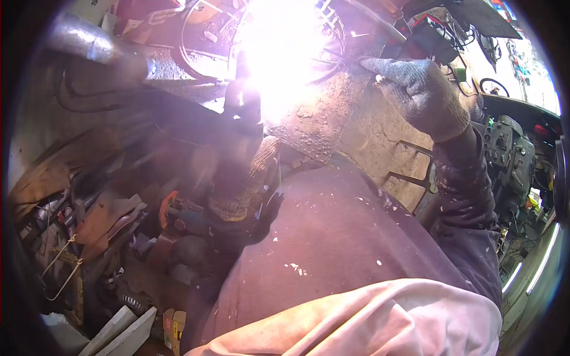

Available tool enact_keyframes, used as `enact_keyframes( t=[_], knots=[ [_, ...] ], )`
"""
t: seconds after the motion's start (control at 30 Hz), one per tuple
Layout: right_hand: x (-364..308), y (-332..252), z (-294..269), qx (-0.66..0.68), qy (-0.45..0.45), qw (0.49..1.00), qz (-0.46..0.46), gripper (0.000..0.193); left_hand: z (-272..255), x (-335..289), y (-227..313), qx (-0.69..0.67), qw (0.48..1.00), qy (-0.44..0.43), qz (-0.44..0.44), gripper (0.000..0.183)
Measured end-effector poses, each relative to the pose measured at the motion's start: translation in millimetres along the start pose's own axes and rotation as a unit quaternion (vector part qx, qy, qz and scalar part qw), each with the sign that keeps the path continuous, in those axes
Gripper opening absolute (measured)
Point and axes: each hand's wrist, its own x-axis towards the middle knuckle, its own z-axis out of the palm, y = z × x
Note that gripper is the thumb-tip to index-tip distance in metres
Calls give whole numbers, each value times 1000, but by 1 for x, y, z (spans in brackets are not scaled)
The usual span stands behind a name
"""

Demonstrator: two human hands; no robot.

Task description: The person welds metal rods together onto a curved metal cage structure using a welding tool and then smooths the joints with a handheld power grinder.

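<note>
A blinding white welding arc flares at the top middle and washes out the work beneath it. My right hand, in a grey knitted glove, is closed to the right of the glare. From its fingertips a thin dark rod points toward the light. Below and left of the arc is my left hand, in a dirty knitted glove. Its fingers are lost in shadow beside a dark upright shape that I cannot identify. A rough, spattered metal plate lies between my hands.
A thick metal pipe extends at the upper left, and a wire ring sits beside the glare. Scrap and tools, including an orange-and-dark tool, crowd the lower left. A grey-green machine stands at the right, past a bent metal bar.
</note>
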Motion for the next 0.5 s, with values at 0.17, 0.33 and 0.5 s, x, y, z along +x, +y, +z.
enact_keyframes(
  t=[0.17,0.33,0.5],
  knots=[
    [-22,23,5,-236,76,961,-122,30,-7,-2,4,-25,1000,-9,4,29],
    [-2,3,1,52,-40,996,59,33,-29,2,-16,251,948,-33,192,29],
    [6,2,3,3,1,1000,-20,40,-20,-11,-57,506,812,120,264,27]
  ],
)
